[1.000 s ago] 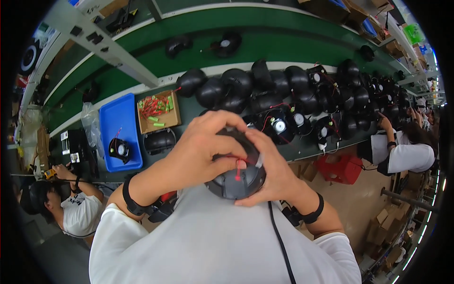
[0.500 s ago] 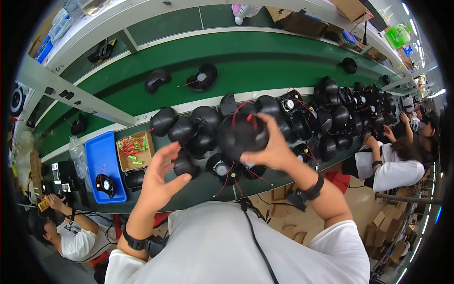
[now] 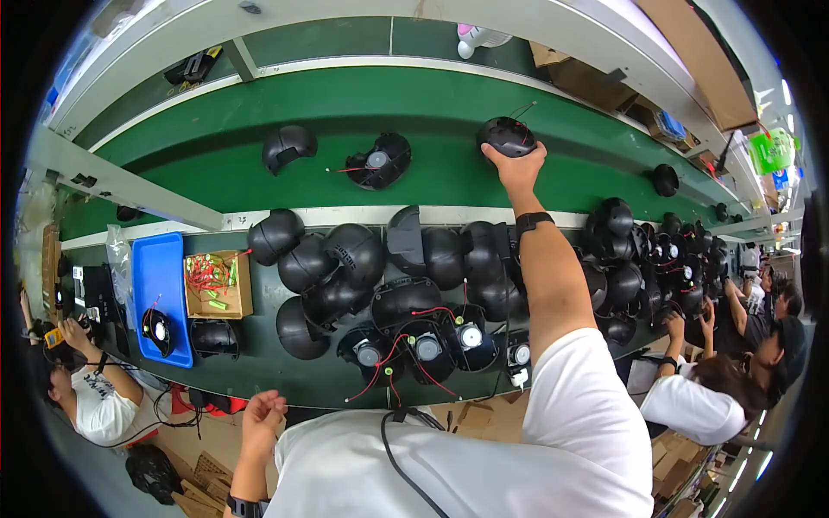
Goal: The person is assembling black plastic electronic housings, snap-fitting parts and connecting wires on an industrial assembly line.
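Note:
My right hand [image 3: 517,166] reaches across to the green belt and grips a round black shell [image 3: 506,136] with thin wires standing up from it. The shell is over the belt; whether it rests there I cannot tell. My left hand [image 3: 262,419] is down by the near edge of the bench, its fingers curled and nothing visible in them. Between my arms lie several black domed shells [image 3: 352,250]. Closer to me, several shells show round speakers [image 3: 427,347] with red wires.
A blue tray [image 3: 177,259] holding one speaker piece stands left, beside a cardboard box [image 3: 244,289] of red and green wired parts. On the green belt [image 3: 345,104] sit a black shell [image 3: 288,148] and a speaker shell [image 3: 380,162]. Other people work at both sides.
My right hand has carried the black shell away from me, from above the bench pile to the green belt. My left hand has drawn back toward the bench edge and its fingers have curled.

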A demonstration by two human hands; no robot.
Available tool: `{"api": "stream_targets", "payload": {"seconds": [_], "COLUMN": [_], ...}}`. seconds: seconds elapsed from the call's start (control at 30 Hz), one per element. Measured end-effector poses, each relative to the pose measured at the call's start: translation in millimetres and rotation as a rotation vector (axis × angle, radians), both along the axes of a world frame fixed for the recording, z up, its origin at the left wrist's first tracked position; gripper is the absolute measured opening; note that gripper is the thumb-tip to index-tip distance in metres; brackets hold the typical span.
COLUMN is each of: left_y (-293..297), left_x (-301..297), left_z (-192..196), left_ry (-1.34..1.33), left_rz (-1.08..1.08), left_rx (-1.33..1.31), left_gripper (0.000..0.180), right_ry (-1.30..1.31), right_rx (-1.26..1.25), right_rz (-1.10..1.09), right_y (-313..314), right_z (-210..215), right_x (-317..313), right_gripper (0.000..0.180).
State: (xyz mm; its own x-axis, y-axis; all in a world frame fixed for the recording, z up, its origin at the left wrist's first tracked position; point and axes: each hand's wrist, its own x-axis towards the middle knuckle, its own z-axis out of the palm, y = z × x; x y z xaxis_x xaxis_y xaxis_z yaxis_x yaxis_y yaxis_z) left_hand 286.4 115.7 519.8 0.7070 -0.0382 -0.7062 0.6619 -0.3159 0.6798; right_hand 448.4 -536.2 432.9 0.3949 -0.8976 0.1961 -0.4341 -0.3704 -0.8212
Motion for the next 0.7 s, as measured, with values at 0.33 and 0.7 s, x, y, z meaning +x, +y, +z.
{"api": "stream_targets", "payload": {"seconds": [0.33, 0.7], "left_y": [-17.4, -20.1], "left_x": [-8.2, 9.6], "left_z": [-19.0, -31.2], "left_ry": [0.119, 0.125], "left_rz": [0.044, -0.053], "left_rx": [0.049, 0.045], "left_gripper": [0.029, 0.028], "right_ry": [0.107, 0.314], "right_rx": [-0.036, 0.077], "right_rz": [0.100, -0.004], "right_y": [-5.1, -25.2], "right_z": [-16.5, -9.8], "right_x": [-17.6, -28.2], "right_gripper": [0.124, 0.134]}}
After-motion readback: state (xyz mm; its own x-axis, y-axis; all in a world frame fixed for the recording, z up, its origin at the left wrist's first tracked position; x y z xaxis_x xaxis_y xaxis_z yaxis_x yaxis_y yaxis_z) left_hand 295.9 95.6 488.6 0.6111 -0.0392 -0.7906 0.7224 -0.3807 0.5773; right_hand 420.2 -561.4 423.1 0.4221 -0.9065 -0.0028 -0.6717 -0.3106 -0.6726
